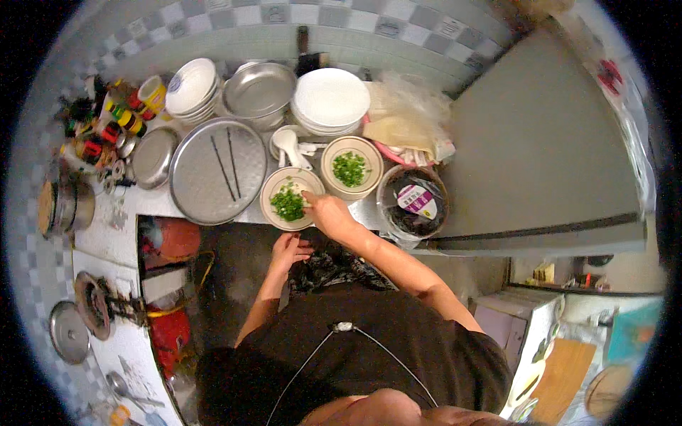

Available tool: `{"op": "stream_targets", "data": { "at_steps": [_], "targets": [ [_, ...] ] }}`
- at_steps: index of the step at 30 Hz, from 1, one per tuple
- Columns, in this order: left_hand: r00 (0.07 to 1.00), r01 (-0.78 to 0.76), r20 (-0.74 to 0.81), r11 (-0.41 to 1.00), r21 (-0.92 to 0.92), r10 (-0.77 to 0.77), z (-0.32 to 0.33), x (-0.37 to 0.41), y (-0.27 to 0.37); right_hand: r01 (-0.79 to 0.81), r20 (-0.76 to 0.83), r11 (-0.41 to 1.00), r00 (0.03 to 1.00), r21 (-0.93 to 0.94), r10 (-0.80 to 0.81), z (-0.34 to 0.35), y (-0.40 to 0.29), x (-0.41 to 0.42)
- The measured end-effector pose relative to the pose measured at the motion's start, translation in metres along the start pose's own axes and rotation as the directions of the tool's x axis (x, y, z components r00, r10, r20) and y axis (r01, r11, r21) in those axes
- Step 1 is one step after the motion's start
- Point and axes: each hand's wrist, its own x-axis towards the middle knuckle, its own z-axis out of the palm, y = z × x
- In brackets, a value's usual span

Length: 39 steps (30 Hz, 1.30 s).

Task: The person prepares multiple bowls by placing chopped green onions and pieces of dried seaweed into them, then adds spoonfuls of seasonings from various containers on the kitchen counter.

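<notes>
My right hand (331, 213) reaches into the near bowl (268, 201), its fingertips at the edge of a heap of chopped green onions (288, 205). Some pale bits lie in that bowl beside the greens; whether my fingers pinch any is hidden. Just below the bowl's near rim, in front of the counter, my left hand (290, 253) hangs with its fingers apart and holds nothing. Behind and to the right sits a second bowl (373, 181), also with chopped green onions (349, 169). White ceramic spoons (286, 141) lie behind the near bowl.
Left of the bowls, a round metal tray (194, 175) carries two dark chopsticks (224, 168). Stacked white plates (331, 98), stacked bowls (191, 85) and a metal basin (259, 91) line the back. A lidded tub (389, 205) stands right, beside a tall grey panel (543, 138).
</notes>
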Motion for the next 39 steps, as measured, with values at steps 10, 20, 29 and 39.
{"op": "stream_targets", "data": {
  "at_steps": [10, 20, 29, 39],
  "targets": [
    [0.997, -0.01, 0.081, 0.986, 0.168, -0.004, 0.045, -0.025, -0.016, -0.235, -0.596, 0.838, 0.793, -0.493, -0.128, -0.216, 0.117, -0.228],
    [0.931, -0.101, 0.363, 0.946, 0.309, -0.019, 0.238, -0.038, -0.029, -0.097, -0.261, 0.341, 0.838, -0.935, -0.48, -0.251, 0.228, -0.336],
    [0.869, -0.115, 0.492, 0.946, 0.305, -0.053, 0.343, -0.065, -0.09, -0.13, -0.162, 0.116, 0.929, -0.985, -0.331, -0.247, 0.22, -0.338],
    [0.965, -0.105, 0.261, 0.918, 0.382, 0.002, 0.275, -0.035, -0.07, -0.035, -0.473, 0.548, 0.555, -0.836, -0.684, -0.172, 0.198, -0.56]
  ]
}}
